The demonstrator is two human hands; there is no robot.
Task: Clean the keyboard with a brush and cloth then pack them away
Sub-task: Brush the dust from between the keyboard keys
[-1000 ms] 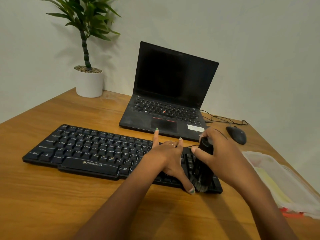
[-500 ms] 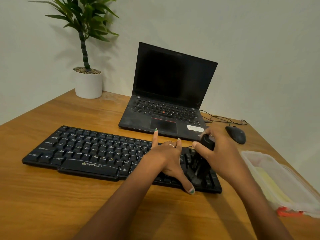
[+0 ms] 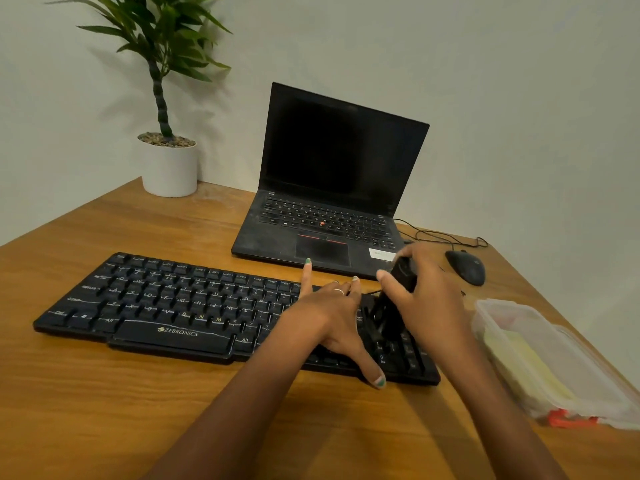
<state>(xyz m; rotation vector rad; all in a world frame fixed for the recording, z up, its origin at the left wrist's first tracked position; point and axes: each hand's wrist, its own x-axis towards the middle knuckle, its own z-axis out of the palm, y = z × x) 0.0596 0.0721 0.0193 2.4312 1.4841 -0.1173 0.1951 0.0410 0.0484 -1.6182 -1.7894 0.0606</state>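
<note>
Right hand (image 3: pixel 429 299) fingers grip brush (image 3: pixel 391 306) over keyboard (image 3: pixel 173 306) right end; left hand (image 3: pixel 332 317) flat, fingers spread (bracing). Risk: hard strokes could pop keycaps.

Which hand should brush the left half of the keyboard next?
Right hand: it already grips the brush, while the left hand lies flat, steadying the keyboard.
</note>
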